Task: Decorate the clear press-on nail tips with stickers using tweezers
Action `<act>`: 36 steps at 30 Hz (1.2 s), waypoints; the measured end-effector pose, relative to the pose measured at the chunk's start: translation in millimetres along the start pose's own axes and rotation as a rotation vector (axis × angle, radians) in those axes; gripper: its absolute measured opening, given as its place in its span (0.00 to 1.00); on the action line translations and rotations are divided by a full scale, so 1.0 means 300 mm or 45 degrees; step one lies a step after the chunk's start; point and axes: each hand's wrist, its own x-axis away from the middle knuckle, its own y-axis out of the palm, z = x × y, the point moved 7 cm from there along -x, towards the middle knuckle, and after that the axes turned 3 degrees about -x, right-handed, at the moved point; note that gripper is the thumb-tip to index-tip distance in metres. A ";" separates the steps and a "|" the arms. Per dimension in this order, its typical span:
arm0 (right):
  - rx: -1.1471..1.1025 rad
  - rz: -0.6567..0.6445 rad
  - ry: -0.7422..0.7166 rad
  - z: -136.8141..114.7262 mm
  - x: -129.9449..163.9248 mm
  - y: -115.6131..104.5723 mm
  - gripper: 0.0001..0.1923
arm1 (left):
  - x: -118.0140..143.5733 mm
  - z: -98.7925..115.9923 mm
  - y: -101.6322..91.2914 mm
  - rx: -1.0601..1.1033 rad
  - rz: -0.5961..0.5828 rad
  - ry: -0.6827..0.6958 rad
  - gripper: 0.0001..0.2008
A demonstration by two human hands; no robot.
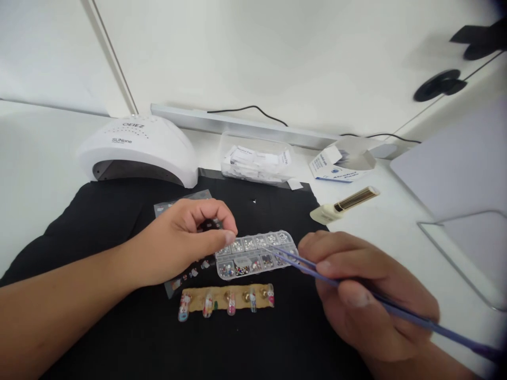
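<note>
My right hand grips blue tweezers, their tips apart over a clear case of small rhinestones and beads sorted in compartments. Thumb and forefinger of my left hand come together at the case's upper left corner; whether anything is between them is hidden. Beneath that hand lies a nail sticker sheet, partly covered. Nearer to me, several decorated false nails with cartoon figures are mounted along a tan strip.
A white nail lamp stands at the back left of the black mat. Behind the mat are a clear bin of white packets and an opened small box. A gold-capped bottle leans at the right. A metal-framed panel is further right.
</note>
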 end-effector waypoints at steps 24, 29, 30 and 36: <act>-0.199 -0.345 0.230 0.068 -0.064 0.013 0.11 | 0.008 0.020 0.054 -0.917 -0.482 0.457 0.18; -0.071 -0.450 0.255 0.056 -0.080 0.019 0.12 | -0.001 0.018 0.044 -0.993 -0.330 0.495 0.14; -0.045 -0.482 0.238 0.047 -0.084 0.026 0.12 | -0.003 0.018 0.043 -1.003 -0.305 0.505 0.14; 0.060 -0.666 0.112 -0.005 -0.094 0.070 0.08 | -0.010 0.017 0.044 -1.057 -0.219 0.500 0.13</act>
